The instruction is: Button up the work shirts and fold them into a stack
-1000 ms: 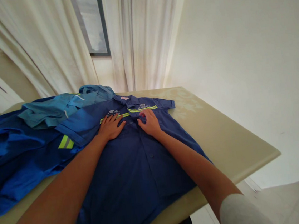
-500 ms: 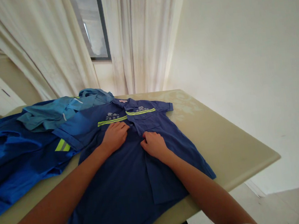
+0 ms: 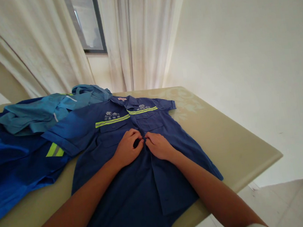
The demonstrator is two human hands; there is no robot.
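A dark blue short-sleeved work shirt (image 3: 128, 200) with a yellow-green reflective chest stripe lies face up on the beige table (image 3: 226, 145). Both my hands rest on its front placket, below the chest pockets. My left hand (image 3: 129, 147) has its fingers curled and pinches the left edge of the placket. My right hand (image 3: 157, 145) is also curled, pinching the right edge, fingertips almost touching those of the left. What lies between the fingertips is too small to make out.
A heap of brighter blue work clothes (image 3: 11, 158) and a lighter teal garment (image 3: 39, 111) covers the table's left part. White curtains (image 3: 131, 35) and a window hang behind. The table's right edge drops to a pale floor (image 3: 295, 202).
Both hands have slid down from the chest stripe toward me and come together at the placket, going from flat and spread to curled and pinching. The shirt's front lies smoother.
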